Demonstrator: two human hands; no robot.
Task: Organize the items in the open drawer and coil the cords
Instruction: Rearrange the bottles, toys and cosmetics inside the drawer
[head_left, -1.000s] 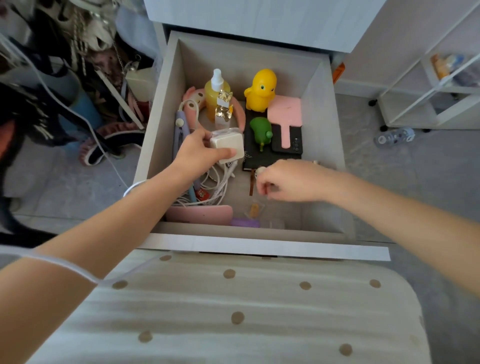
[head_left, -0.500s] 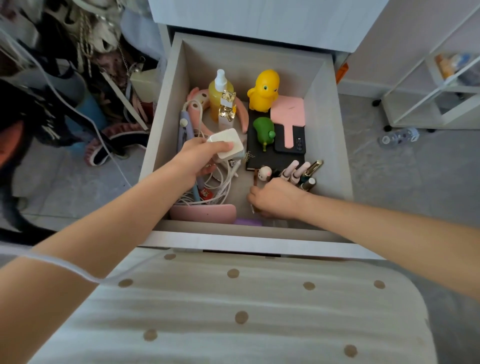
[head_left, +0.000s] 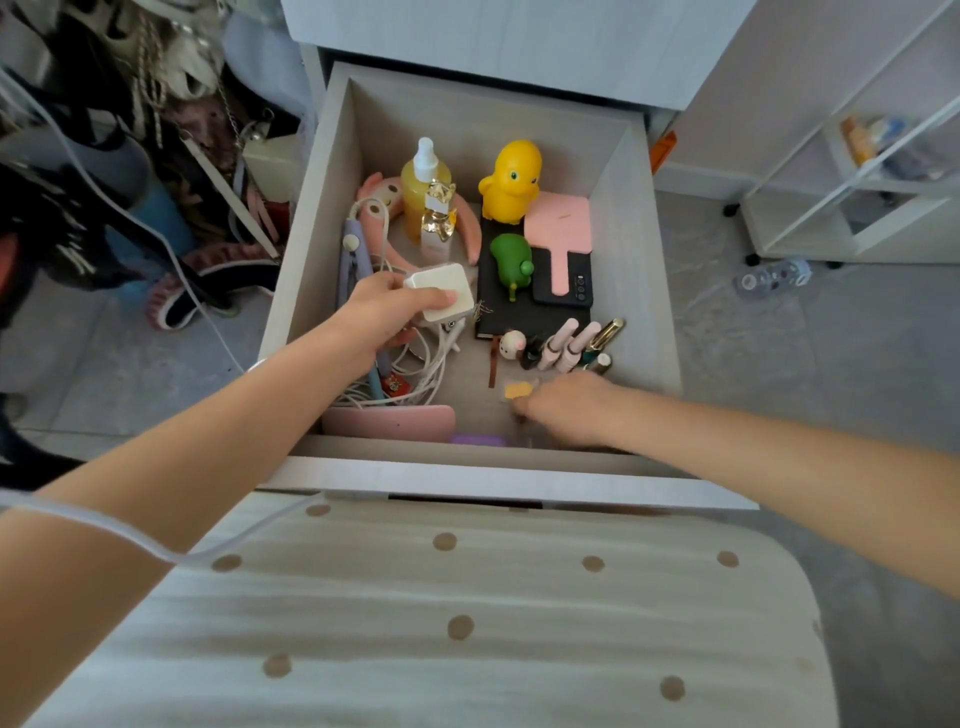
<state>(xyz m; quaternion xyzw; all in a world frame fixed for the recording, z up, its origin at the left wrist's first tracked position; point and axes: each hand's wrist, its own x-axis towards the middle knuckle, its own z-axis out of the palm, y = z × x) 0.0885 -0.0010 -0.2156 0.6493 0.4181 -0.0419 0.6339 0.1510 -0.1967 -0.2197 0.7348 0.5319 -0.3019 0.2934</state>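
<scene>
The left hand (head_left: 384, 312) gripped the white charger (head_left: 441, 292) above the tangled cords (head_left: 415, 374) at the drawer's (head_left: 623, 234) left, broad face tilted up, cable end down (no print legible). The right hand (head_left: 571, 410) lay by an orange packet (head_left: 517, 389) near the front; grip unclear.

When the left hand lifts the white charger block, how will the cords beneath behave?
Probably floppy: the white cords lie in loose, tangled loops. Likely they'd trail up with the charger, perhaps snagging the small red item among them.
</scene>
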